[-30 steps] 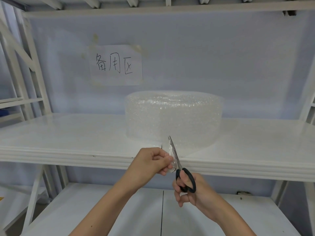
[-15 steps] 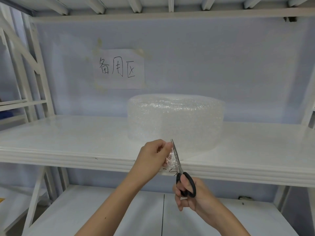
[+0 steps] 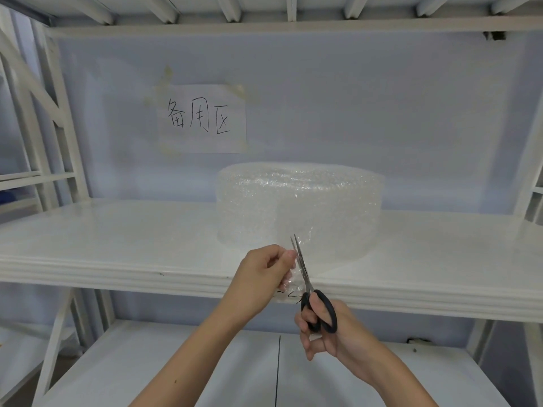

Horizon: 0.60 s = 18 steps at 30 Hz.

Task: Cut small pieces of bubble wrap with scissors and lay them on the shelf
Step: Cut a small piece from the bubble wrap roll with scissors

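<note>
White shelf (image 3: 117, 236), bubble-wrap roll (image 3: 299, 210) atop

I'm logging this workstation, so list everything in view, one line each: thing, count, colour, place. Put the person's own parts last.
bubble wrap roll: one, clear, on the middle shelf, centre.
bubble wrap piece: one, clear, pinched at the shelf's front edge, against the scissor blades.
scissors: one, black handles, metal blades pointing up, in front of the roll.
shelf: one, white, across the middle.
lower shelf: one, white, beneath it.
paper sign: one, white with black handwriting, taped to the back wall.
left hand: one, pinches the piece.
right hand: one, grips the scissors.
</note>
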{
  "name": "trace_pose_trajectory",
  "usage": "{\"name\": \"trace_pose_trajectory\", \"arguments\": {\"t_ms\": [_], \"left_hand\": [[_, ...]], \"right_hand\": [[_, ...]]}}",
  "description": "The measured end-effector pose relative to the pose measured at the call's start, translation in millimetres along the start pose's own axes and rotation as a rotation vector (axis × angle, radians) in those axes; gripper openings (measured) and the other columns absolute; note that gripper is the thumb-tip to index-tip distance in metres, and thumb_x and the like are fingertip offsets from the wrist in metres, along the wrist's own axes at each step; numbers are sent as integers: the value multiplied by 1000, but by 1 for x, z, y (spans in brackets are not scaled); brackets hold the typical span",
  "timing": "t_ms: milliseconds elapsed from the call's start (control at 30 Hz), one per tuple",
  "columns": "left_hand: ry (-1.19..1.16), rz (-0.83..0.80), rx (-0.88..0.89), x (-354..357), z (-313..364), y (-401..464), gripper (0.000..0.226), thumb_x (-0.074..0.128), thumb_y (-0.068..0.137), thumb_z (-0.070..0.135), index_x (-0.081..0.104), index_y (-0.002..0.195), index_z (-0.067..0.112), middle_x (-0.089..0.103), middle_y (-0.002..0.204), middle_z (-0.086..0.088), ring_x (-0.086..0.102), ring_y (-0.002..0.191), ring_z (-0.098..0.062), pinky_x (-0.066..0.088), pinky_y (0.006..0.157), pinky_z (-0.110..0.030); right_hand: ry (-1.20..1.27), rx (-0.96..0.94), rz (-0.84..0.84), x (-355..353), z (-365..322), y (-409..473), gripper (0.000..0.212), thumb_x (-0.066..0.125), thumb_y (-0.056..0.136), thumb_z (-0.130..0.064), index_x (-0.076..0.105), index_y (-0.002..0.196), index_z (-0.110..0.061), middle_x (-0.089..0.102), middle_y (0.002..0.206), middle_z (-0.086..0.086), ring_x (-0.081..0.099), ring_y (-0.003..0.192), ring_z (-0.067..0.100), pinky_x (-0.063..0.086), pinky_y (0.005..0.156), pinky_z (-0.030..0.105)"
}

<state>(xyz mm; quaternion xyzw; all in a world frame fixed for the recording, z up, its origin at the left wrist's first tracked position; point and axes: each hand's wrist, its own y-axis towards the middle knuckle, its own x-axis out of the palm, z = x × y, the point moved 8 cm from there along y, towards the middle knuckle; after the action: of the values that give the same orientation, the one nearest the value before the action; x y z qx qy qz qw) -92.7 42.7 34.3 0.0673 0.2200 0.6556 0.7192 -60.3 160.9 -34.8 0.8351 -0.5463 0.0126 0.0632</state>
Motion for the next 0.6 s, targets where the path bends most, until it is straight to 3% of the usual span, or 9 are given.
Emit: {"name": "trace_pose_trajectory", "arguments": {"t_ms": [233, 400, 600], "left_hand": [[-5, -8, 7, 0, 2, 1, 31, 57, 98, 24, 62, 69, 15, 55, 54, 8, 53, 51, -12, 48, 59, -26], [-20, -6, 18, -1, 1, 0, 30, 57, 97, 24, 63, 69, 14, 54, 55, 6, 51, 52, -12, 47, 58, -26], [-7, -8, 34, -2, 3, 0, 29, 57, 97, 23, 62, 70, 13, 54, 57, 3, 50, 51, -12, 45, 56, -22]], "right_hand": [[-34, -39, 0, 1, -10, 3, 41, 61, 78, -51, 59, 50, -21, 52, 65, 3, 52, 54, 20, 49, 52, 31], [-34, -45, -18, 4, -9, 4, 48, 74, 62, -65, 59, 51, -20, 53, 63, 2, 53, 55, 20, 50, 51, 31], [-35, -40, 2, 5, -15, 6, 41, 60, 78, -49, 58, 48, -20, 53, 62, 2, 53, 54, 20, 50, 50, 30]]}}
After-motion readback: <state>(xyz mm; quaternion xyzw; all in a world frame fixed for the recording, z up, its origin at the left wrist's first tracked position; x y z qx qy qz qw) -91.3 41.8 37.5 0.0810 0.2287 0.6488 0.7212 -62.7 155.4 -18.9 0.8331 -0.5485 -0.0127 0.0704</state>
